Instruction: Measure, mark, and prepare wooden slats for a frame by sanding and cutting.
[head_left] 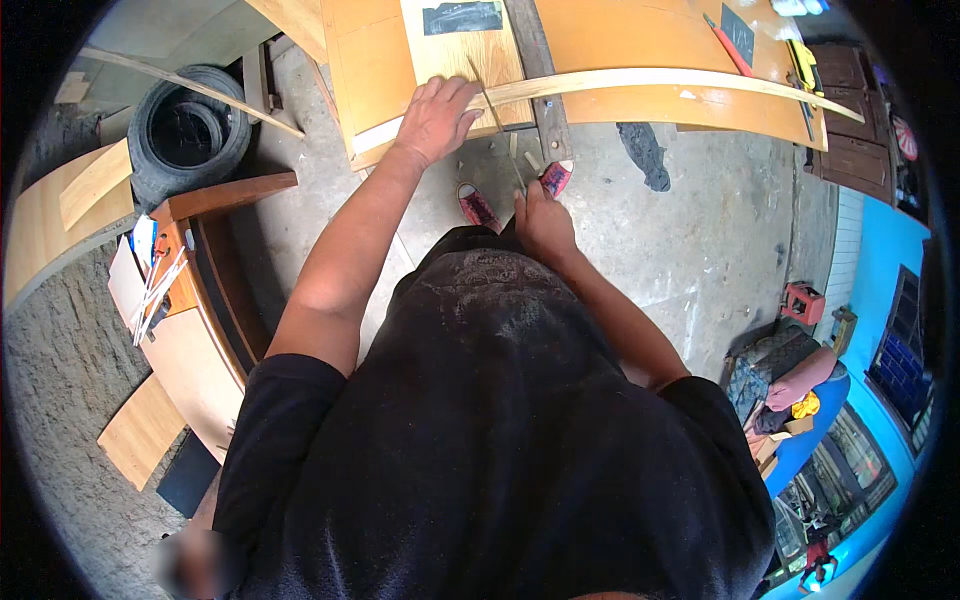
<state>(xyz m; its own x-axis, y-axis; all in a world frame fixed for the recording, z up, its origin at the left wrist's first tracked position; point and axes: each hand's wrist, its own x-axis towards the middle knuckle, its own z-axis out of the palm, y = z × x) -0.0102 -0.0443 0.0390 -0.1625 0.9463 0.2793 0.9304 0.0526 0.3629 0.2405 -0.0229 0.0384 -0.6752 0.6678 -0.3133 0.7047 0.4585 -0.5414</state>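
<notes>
A long, pale wooden strip (640, 80) lies across the orange workbench (620, 35). My left hand (437, 118) grips and presses it down near its left end, fingers closed over the wood. Close to those fingertips, a thin, dark saw blade (489, 105) crosses the strip. My right hand (545, 225), lower down in front of my body, is closed around what looks like the near end of the saw; its handle is hidden by the fingers. Beneath the strip are a light wooden board (460, 60) and a narrow, dark grey plank (540, 100).
Cutting tools (803, 65) and a red-handled tool (730, 50) lie at the bench's right side. Small wood offcuts (533, 160) and a black cloth (643, 155) are near the floor by my shoes. Tyres (190, 130) and a wooden cabinet (215, 270) stand left.
</notes>
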